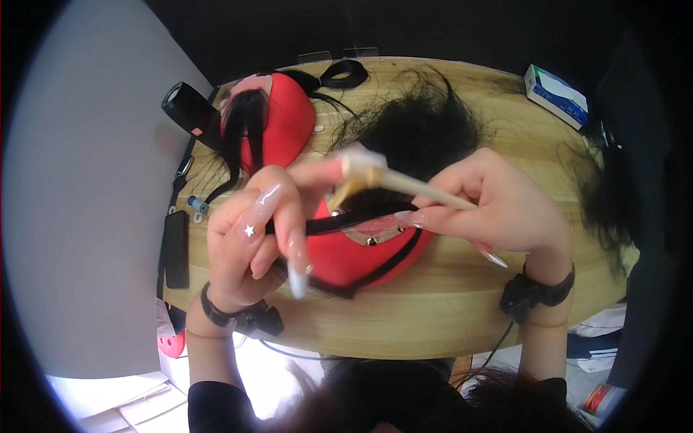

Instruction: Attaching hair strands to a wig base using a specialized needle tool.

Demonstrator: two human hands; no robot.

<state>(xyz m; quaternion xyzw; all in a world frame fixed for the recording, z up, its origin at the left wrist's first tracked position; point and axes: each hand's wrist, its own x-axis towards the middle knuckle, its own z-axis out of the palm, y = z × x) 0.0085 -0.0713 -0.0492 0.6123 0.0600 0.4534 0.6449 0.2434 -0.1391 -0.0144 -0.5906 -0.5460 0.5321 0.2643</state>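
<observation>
A strand of black hair runs between my two hands above a red wig head form. My left hand is closed on the strand's left part, with its index finger stretched towards a blurred pale stick-like tool. My right hand pinches that tool and the strand's other end. A mesh piece with round-headed pins lies on the form. Another lock of black hair crosses the form's lower side. Both wrists wear black strapped devices.
A second red head form with black hair stands at the back left, beside a black cylindrical speaker. Loose black hair lies behind my hands. A blue thread spool and a phone are at left, a tissue box at back right.
</observation>
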